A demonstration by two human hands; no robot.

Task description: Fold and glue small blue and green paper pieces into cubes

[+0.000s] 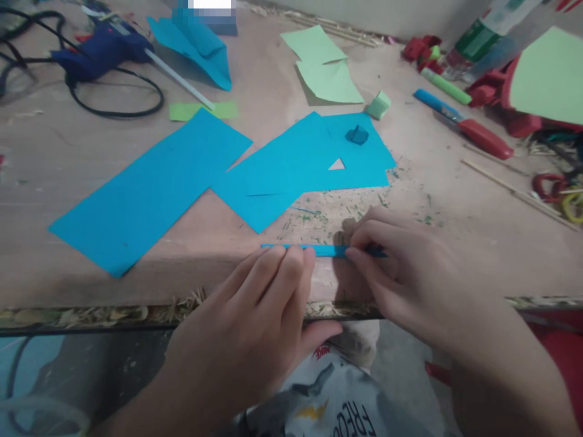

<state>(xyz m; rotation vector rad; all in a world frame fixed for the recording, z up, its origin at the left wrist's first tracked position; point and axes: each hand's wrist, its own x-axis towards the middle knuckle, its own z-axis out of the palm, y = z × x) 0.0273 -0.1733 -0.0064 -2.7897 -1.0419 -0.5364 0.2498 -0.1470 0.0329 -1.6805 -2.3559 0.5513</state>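
Observation:
A narrow blue paper strip (319,249) lies flat near the front edge of the wooden table (455,243). My left hand (255,328) presses its fingertips on the strip's left part, fingers together, thumb under the table edge. My right hand (401,267) pinches the strip's right end between bent fingers. Beyond the strip lie a large blue paper sheet (150,188) and a second blue sheet (310,164) with a small triangular hole and a small folded blue piece (356,135) on it.
A blue glue gun (102,48) with black cable lies at the back left. Green paper sheets (325,70) and a small green folded piece (379,104) sit at the back. A blue-and-red cutter (464,124), thin wooden sticks (514,191), scissors and bottles crowd the right side.

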